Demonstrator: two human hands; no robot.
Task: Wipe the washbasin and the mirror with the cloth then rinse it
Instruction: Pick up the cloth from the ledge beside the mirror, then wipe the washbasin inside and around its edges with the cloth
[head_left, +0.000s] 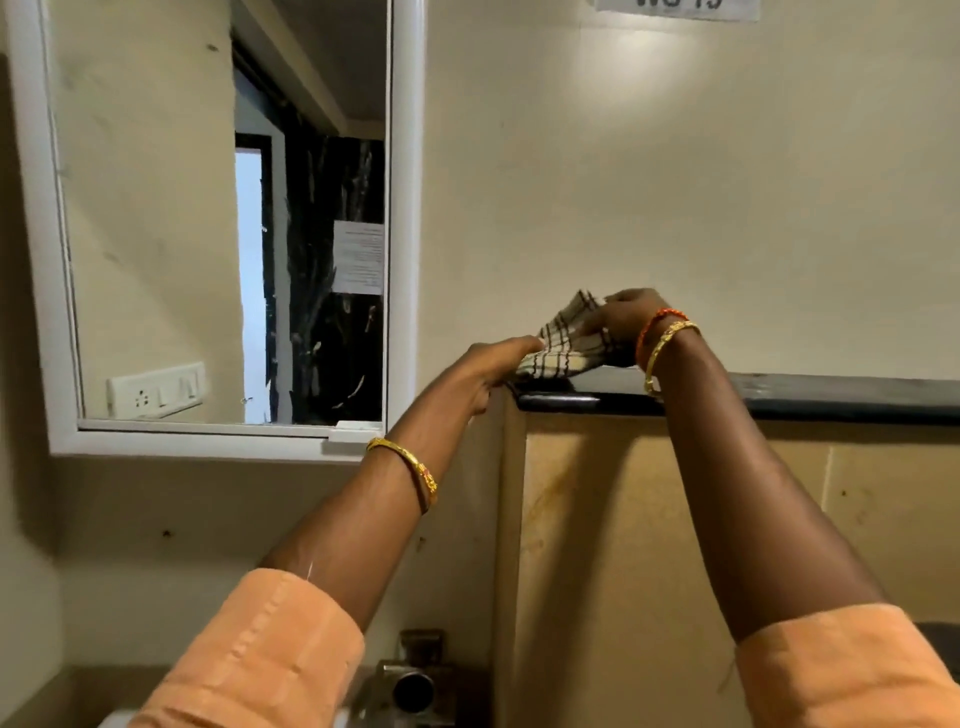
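I pinch the cloth (569, 345) in both hands, left (491, 371) and right (626, 325), on the ledge (779, 389) (fold flat before mirror (156, 208)).

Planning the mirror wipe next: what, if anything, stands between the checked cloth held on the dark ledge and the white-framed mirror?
Nothing visible does. The checked cream-and-black cloth, gripped by both the left hand and right hand on the dark ledge, has only bare wall between it and the white-framed mirror on the left.
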